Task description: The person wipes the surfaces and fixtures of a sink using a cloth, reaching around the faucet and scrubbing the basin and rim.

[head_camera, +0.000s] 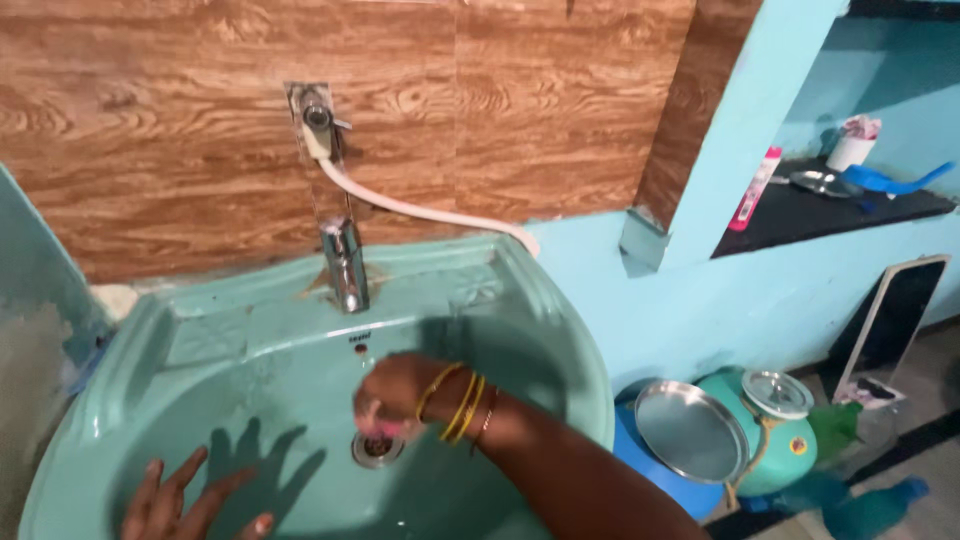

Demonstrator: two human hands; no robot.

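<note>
Fingers of the right hand curl down and pinch a small pink thing, pressed against the bottom of the green sink just beside the metal drain. Yellow bangles circle that wrist. At the sink's near-left edge the left hand rests with fingers spread wide, holding nothing. A chrome tap stands at the sink's back rim, with a white hose running along the wood-patterned wall behind it.
</note>
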